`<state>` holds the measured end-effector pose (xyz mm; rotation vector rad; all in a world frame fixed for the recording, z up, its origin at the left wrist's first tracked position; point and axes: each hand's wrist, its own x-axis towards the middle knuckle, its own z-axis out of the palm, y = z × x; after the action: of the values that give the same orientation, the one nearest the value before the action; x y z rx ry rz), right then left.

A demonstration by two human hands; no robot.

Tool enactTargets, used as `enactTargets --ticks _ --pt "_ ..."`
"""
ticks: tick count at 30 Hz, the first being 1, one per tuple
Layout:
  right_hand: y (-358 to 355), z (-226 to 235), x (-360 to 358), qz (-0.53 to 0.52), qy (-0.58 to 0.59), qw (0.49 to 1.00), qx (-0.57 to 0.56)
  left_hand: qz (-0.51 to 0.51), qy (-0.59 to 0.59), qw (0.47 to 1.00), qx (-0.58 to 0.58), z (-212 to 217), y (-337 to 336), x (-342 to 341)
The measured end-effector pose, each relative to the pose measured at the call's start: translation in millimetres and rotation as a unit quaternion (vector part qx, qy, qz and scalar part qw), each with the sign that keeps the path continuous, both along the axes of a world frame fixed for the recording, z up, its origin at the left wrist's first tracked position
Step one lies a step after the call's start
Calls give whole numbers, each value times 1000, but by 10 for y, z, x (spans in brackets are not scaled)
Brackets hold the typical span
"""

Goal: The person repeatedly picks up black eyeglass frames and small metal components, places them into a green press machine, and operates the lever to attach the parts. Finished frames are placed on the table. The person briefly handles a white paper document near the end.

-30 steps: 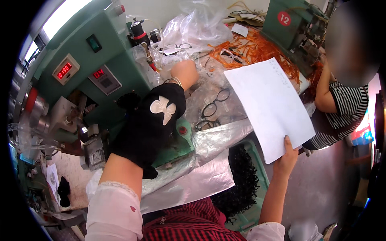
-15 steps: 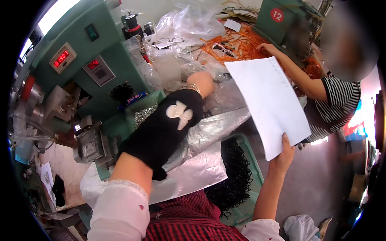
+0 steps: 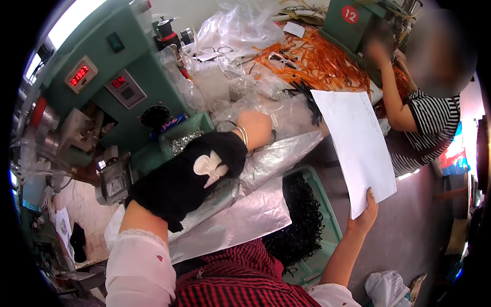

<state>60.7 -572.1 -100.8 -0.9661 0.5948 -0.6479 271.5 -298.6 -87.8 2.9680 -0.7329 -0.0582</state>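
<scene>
My right hand (image 3: 364,215) grips a white sheet of paper (image 3: 358,148) by its lower edge and holds it upright, with the thumb in front. My left hand (image 3: 255,128) rests low over the bench at the edge of the silvery foil (image 3: 279,156). Its back faces up and its fingers are hidden beneath it. A black sleeve cover (image 3: 186,176) with a pale bow lies over that forearm. Just beyond the hand is crumpled clear plastic (image 3: 284,115). Between the plastic and the paper lies a bunch of thin black strips (image 3: 309,97).
A green machine (image 3: 97,66) with red displays stands left, beside a green tray (image 3: 176,133) of small shiny parts. Below the foil sits a green bin (image 3: 325,217) of black pieces (image 3: 302,225). Orange strips (image 3: 322,56) cover the far bench; a co-worker (image 3: 429,117) sits right.
My left hand has come slightly nearer. The paper has shifted right and down, uncovering the black strips. The co-worker's hand has moved from the orange strips to the other machine.
</scene>
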Motion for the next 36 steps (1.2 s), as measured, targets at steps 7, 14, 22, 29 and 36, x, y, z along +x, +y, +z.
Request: enactTargets --ticks 7,14,22,29,36 --pt "-287 -240 -58 -13 -13 1000 22 9 51 995 85 129 -44 136" --pt "-449 -378 -180 -3 -16 999 29 -31 76 952 294 1089 59 368" --pt "203 130 36 68 -59 993 -75 138 -63 951 -269 1646 489 -528" --pt "952 307 861 127 -122 967 -182 69 402 675 -614 1067 792 -1603" --pt "1287 -508 1377 175 21 951 -252 62 279 821 -494 517 356 -1567"
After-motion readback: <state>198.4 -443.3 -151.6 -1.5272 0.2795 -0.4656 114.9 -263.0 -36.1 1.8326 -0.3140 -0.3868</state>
